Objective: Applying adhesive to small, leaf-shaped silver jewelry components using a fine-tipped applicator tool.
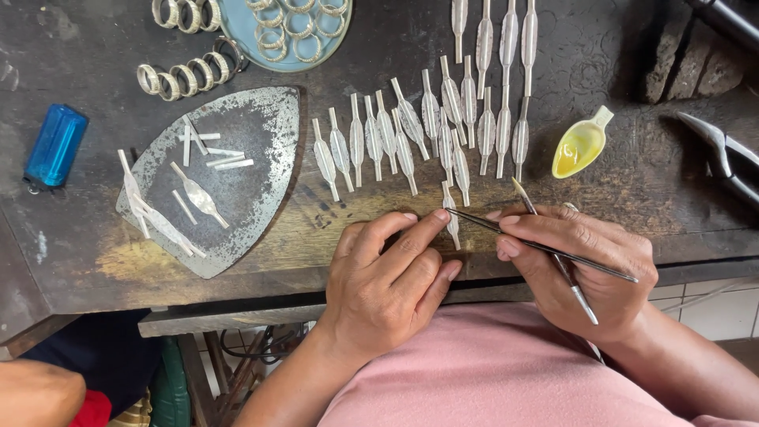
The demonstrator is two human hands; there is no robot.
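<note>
Table (648, 182) of dark, scarred wood filled nearly the whole view, its front edge worn pale and yellowish where the hands worked; below that edge showed a lower wooden ledge, a strip of pale tiled floor at the right, and the person's pink shirt; a rust-speckled metal plate (253, 134), shaped like a rounded triangle, lay on the left half of the table with short silver rods and a few leaf-shaped pieces on it; a round blue dish (237, 35) at the top edge held silver rings, with more rings in two rows just beside it; a blue lighter (54, 146) lay at the far left, and dark pliers (723, 154) at the far right; rows of flat silver leaf-shaped pieces (443, 119) spread across the middle, well clear of the plate; a small yellow spoon-shaped dish (579, 146) sat to their right; the left hand (391, 273) rested at the front edge, fingers curled, its forefinger and thumb pressing on one silver piece (452, 225) lying flat on the table; the right hand (581, 265) pinched thin tweezers (545, 248), whose tips met that piece beside the left forefinger, and held a fine brush (553, 245) between the same fingers.
</note>
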